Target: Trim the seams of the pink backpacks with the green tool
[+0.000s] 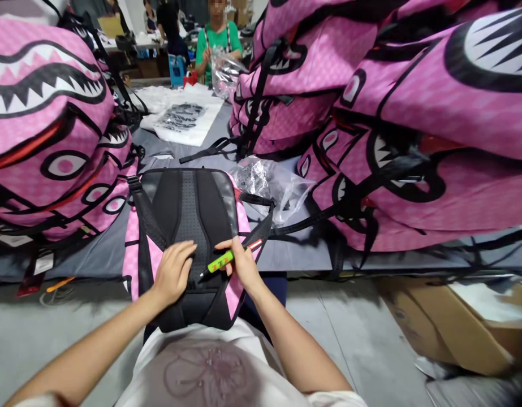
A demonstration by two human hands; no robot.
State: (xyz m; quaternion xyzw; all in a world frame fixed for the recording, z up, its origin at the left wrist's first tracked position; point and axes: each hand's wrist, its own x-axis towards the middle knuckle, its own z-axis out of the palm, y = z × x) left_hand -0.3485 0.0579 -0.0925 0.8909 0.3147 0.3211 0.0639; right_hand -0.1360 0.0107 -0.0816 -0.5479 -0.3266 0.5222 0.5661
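A pink and black backpack [176, 209] lies back panel up at the table's near edge, its lower end against my body. My left hand [175, 272] rests on the lower left of the black padded panel, fingers stretched out and holding nothing. Above the panel's lower right, my right hand [244, 264] is closed around a green marker pen [220, 261]. The pen's dark tip points down and left towards the panel, close to its lower middle; whether it touches cannot be told. Black shoulder straps [147, 217] run along the backpack's sides.
Pink backpacks with shark-mouth prints are piled at left [52, 124] and right [413, 141]. Behind the backpack lie a clear plastic bag [271, 186] and white printed sheeting [184, 116]. A person in green [220, 42] handles plastic across the table. A cardboard box [443, 322] sits lower right.
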